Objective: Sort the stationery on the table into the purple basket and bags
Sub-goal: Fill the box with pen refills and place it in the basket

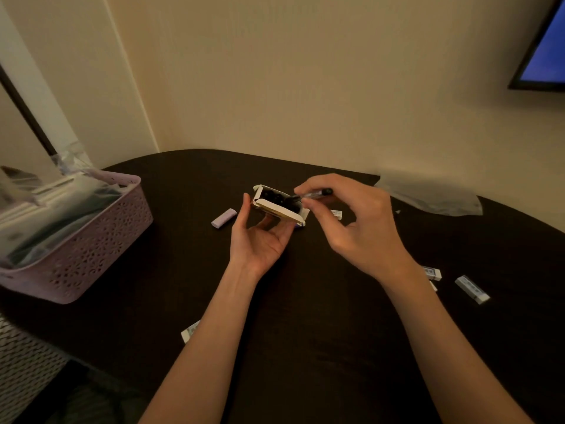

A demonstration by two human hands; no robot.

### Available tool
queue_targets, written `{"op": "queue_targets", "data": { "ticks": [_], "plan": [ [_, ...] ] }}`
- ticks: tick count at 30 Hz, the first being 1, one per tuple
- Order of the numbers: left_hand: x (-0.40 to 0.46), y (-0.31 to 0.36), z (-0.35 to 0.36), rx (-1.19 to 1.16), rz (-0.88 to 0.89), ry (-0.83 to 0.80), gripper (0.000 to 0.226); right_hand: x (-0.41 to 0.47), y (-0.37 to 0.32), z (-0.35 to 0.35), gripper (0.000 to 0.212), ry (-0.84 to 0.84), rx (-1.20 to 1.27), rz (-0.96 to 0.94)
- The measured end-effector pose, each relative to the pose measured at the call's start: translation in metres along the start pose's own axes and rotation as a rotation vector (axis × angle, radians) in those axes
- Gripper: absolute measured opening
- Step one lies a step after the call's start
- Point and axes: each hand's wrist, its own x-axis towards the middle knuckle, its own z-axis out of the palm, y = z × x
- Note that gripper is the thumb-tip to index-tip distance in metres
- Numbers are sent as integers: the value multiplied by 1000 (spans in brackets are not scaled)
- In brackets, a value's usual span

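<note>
Above the middle of the dark table (321, 347), the left hand (260, 240) cradles a small white cardboard box (279, 206) from beneath, fingers and thumb curled round its sides so that the open top tilts toward the right hand (351, 221). That tilt looks deliberate: it presents the mouth of the box, where dark rounded pen ends already show, to the incoming pen (312, 194). The right hand pinches this clear-barrelled pen between thumb and fingertips near its middle, its black cap pointing far right and its tip at the box opening, a hold that seems meant for steering the pen in lengthwise beside the others.

At the left edge sits the purple basket (91, 249), already stuffed with clear bags and packets, so much of the sorting appears done. Loose pieces remain: a lilac eraser (224, 218) just left of the left hand, several white sleeved erasers (472, 289) on the near right beyond the right wrist, and another white eraser (190, 331) partly hidden by the left forearm. An empty clear bag (434, 197) lies flat on the far right, probably waiting for those erasers.
</note>
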Motion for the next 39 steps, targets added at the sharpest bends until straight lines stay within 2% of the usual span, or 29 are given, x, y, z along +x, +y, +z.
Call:
{"op": "queue_targets", "data": {
  "ticks": [8,15,20,25,31,39],
  "plan": [
    [-3,-1,3,23,1,-9,68,-3,11,1,19,-84,-74,55],
    [-5,-5,7,139,-18,-28,59,-6,17,5,21,-117,-84,88],
    [-3,-5,4,144,-23,-24,66,-8,25,7,21,-120,-215,179],
    [0,-5,2,160,-17,-29,68,-4,21,2,26,-223,-98,261],
    [0,-1,0,110,-4,-27,70,1,9,-12,17,-172,54,237],
    [5,-4,-3,190,-56,-67,70,-4,19,0,12,-159,-120,247]
  ]
}}
